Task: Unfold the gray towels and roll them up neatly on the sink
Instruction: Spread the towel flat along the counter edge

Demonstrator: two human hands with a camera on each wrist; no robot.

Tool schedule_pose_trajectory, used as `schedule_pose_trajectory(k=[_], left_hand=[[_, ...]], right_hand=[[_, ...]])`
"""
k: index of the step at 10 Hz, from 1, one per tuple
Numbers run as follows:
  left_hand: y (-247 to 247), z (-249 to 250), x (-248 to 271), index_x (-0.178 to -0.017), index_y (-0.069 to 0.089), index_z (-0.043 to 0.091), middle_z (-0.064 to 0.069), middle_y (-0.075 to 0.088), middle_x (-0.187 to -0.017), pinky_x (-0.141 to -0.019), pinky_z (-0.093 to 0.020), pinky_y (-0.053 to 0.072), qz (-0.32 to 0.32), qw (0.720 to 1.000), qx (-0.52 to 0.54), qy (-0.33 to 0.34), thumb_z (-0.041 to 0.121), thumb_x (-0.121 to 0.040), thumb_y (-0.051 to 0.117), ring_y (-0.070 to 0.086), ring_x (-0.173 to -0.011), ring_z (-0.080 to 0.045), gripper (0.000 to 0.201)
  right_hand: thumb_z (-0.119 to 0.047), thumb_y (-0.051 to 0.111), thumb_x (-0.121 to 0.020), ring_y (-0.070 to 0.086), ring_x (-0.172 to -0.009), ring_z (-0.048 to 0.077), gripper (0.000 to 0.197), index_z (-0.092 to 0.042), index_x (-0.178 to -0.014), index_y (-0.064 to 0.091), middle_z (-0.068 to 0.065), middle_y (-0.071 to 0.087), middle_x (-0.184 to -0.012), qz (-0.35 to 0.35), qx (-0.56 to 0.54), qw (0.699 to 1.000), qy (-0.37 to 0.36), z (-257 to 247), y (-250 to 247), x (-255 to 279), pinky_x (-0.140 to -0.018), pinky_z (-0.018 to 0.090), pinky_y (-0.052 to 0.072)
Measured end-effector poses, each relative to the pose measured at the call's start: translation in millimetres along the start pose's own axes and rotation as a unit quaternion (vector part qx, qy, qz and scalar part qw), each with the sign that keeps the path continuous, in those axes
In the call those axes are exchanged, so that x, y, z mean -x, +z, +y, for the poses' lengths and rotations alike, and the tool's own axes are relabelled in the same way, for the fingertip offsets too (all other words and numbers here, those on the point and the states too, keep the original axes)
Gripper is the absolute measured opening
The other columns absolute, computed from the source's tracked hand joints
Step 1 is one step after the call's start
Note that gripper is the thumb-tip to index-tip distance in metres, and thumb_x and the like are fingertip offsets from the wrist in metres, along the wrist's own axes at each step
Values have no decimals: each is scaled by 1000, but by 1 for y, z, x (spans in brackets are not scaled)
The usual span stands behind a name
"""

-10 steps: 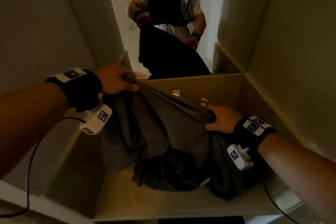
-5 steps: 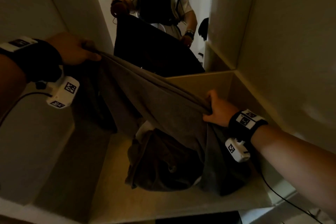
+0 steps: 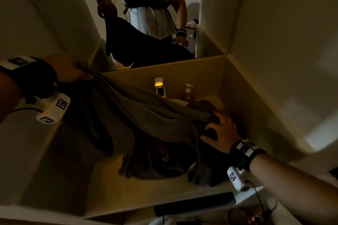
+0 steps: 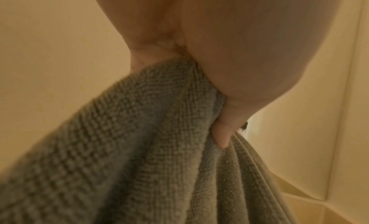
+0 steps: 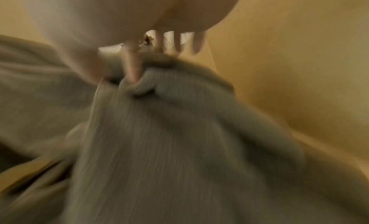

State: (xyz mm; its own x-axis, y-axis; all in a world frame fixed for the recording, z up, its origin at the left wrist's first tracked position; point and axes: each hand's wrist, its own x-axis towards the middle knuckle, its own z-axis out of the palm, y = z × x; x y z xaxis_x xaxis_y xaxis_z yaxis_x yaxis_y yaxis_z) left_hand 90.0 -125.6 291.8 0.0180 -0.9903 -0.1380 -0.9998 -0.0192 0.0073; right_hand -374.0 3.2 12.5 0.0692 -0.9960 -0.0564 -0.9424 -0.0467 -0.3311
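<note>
A gray towel [image 3: 146, 111] hangs stretched between my two hands above the sink counter [image 3: 109, 192]. My left hand [image 3: 73, 71] grips one corner high at the left; in the left wrist view the thumb [image 4: 223, 132] presses the ribbed gray towel [image 4: 139, 132] into the curled fingers. My right hand [image 3: 219, 129] holds the other end low at the right, near the side wall. The blurred right wrist view shows my right hand [image 5: 115, 74] pinching a fold of the gray towel [image 5: 179, 132] between thumb and forefinger, the other fingers straight. A second crumpled gray towel [image 3: 155, 168] lies beneath.
A faucet [image 3: 159, 86] with an amber light and a soap pump bottle [image 3: 188, 91] stand at the back of the counter. A mirror [image 3: 146, 45] above reflects me. Beige walls close in on both sides. A dark slot [image 3: 193, 204] runs along the front edge.
My right hand moved back and right toward the wall, and its fingers spread. The towel's top edge dropped, uncovering the faucet and soap bottle. The left hand keeps its grip.
</note>
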Motion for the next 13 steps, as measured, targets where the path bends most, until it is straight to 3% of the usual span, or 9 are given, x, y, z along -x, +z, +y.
schedule_pose_trajectory(k=[1, 3, 4, 6, 7, 9, 10, 11, 13], left_hand=[[8, -1, -18, -127, 64, 14, -18, 59, -134, -103, -46, 41, 3, 1000, -9, 8, 50, -91, 63, 54, -119, -40, 51], [18, -33, -53, -110, 70, 24, -13, 68, -119, -102, -52, 47, 6, 999, 37, 14, 69, -70, 72, 63, -106, -37, 60], [34, -69, -96, -109, 71, 21, -16, 70, -115, -99, -56, 48, -2, 998, 62, 16, 57, -72, 81, 65, -103, -38, 52], [55, -127, -165, -95, 75, 27, -13, 73, -97, -89, -58, 49, 10, 998, 63, 27, 71, -57, 83, 66, -91, -36, 59], [55, -119, -167, -95, 75, 26, -13, 73, -98, -90, -56, 49, -4, 996, 86, 31, 68, -58, 85, 66, -92, -36, 57], [36, -54, -103, -109, 71, 7, -18, 68, -111, -102, -55, 44, 11, 996, 79, 45, 26, -80, 83, 61, -107, -42, 37], [34, -54, -99, -105, 71, 11, -17, 68, -110, -100, -52, 46, 15, 997, 53, 62, 32, -80, 83, 63, -106, -40, 35], [34, -66, -103, -100, 71, 23, -15, 70, -110, -98, -51, 47, -8, 997, 35, 64, 47, -77, 82, 63, -102, -36, 35], [30, -55, -77, -98, 71, 39, 0, 67, -105, -96, -45, 46, -29, 996, -48, 68, 54, -84, 73, 62, -100, -29, 22]], right_hand=[[-92, 51, -55, 15, -143, 32, 76, -33, -103, 47, 5, 2, -162, 8, 12, 998, 67, -19, 32, 40, -110, 54, 26], [-91, 50, -59, 15, -142, 37, 95, -27, -129, 43, 9, -7, -162, -82, 50, 985, 143, -25, 77, 48, -111, 54, 22], [-80, 55, -69, 19, -141, 37, 76, -26, -123, 48, 7, -3, -162, -72, 18, 987, 143, -20, 81, 48, -112, 52, 26], [-25, 55, -96, 44, -133, 34, 27, -12, -119, 61, 11, 36, -150, -11, -147, 983, 110, 19, 71, 62, -108, 33, 36], [-16, 42, -102, 57, -118, 33, 27, -12, -125, 57, 15, 59, -125, 27, -240, 950, 197, 33, 49, 66, -92, 33, 43], [-19, 45, -91, 59, -87, 28, 14, -23, -87, 57, 5, 60, -84, 131, -368, 903, 181, 38, -12, 33, -75, 31, 38], [-21, 56, -92, 61, -87, 25, 11, -30, -97, 58, -3, 60, -87, 40, -273, 953, 125, 37, -34, 14, -74, 32, 44], [-24, 70, -84, 57, -115, 25, 60, -32, -138, 46, 1, 56, -127, -37, -146, 987, 56, 34, -59, -23, -88, 32, 48], [-23, 69, -85, 40, -136, 27, 76, -40, -150, 32, 1, 30, -157, -190, 3, 980, -58, 4, -71, -82, -104, 35, 44]])
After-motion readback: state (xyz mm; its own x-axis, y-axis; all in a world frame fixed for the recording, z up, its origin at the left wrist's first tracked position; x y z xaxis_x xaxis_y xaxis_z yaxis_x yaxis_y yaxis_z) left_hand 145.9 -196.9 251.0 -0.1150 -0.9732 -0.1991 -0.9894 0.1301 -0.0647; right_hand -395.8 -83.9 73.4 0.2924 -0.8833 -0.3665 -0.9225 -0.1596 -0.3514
